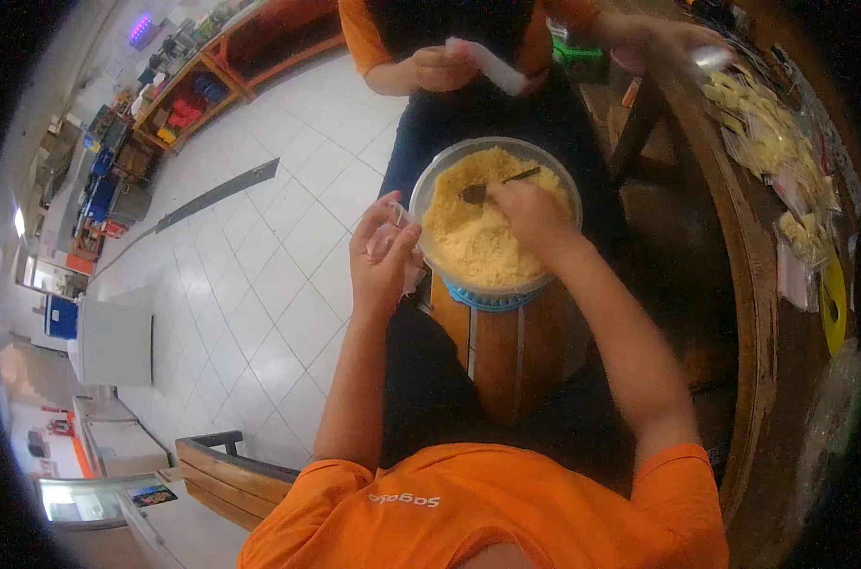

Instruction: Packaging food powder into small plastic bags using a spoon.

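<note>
A round, clear plastic tub (422, 186) full of yellow, crumbly powder (483, 242) stands on a blue base (494, 299) over wooden slats. Over the powder, my right hand (533, 213) grips a dark spoon (475, 193), whose bowl lies at the powder's surface. To the left of the tub, my left hand (384, 245) holds a small clear plastic bag (395, 242) between thumb and fingers. What the bag contains cannot be made out.
Across the tub, a co-worker holds a translucent plastic bag (498, 69) and reaches right over a wooden table (757, 320). Filled clear bags (779, 135), a yellow-green handled thing (834, 306) and crumpled plastic (829, 419) lie there. A wooden chair back (231, 484) is at lower left.
</note>
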Tool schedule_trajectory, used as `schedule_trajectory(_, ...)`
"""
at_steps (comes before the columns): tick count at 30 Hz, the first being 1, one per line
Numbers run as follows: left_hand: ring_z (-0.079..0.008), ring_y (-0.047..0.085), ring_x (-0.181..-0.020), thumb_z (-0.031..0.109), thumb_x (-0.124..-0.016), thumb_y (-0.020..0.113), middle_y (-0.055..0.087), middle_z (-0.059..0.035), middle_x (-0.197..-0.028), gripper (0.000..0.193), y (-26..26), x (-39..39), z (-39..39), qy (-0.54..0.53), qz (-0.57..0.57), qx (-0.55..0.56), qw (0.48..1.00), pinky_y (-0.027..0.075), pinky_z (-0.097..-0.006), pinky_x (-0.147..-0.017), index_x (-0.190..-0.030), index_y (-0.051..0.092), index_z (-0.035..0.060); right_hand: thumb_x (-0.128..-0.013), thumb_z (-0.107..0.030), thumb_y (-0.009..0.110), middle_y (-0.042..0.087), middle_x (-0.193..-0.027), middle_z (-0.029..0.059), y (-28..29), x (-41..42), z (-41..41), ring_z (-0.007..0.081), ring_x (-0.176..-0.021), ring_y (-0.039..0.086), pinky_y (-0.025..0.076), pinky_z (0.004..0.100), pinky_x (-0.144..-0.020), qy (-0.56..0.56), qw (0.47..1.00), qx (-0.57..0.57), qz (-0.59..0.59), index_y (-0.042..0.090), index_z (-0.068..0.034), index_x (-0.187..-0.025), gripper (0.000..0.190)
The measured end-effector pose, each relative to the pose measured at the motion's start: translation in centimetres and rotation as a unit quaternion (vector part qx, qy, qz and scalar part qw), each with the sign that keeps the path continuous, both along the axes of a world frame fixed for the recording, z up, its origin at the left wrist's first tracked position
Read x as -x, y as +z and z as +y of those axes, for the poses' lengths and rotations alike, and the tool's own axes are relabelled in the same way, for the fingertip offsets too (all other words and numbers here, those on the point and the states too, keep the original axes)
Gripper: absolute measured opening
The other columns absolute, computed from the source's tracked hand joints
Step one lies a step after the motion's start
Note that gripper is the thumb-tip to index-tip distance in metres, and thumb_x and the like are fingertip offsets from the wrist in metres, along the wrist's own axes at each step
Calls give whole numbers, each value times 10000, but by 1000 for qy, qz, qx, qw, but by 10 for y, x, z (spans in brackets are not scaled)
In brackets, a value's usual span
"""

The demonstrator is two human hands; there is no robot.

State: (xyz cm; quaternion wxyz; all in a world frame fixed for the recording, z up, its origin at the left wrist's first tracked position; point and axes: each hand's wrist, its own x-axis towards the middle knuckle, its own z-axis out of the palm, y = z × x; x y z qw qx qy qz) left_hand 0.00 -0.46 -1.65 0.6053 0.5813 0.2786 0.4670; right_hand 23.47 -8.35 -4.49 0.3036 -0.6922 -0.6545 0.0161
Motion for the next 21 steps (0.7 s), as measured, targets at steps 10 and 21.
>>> schedule_trajectory(10, -112, 638, -788, 36, -857, 754, 643, -173, -1305, 496, 7, 5, -1, -36, 16, -52, 998, 519, -224, -600, -1302, 536, 13, -954, -103, 691, 714, -840, 210, -15, 16, 10, 317, -741, 741, 596, 417, -672, -77, 954, 33, 286, 633, 45, -1048, 184)
schedule_trajectory(21, -121, 638, -990, 0, -734, 728, 654, -92, -1265, 637, 11, -7, 5, -58, 76, -76, 993, 523, -249, -831, -1356, 593, -2, -1000, -19, 619, 703, -926, 180, 15, -15, -6, 252, -735, 757, 665, 309, -646, -107, 807, -12, 581, 572, 85, -1067, 133)
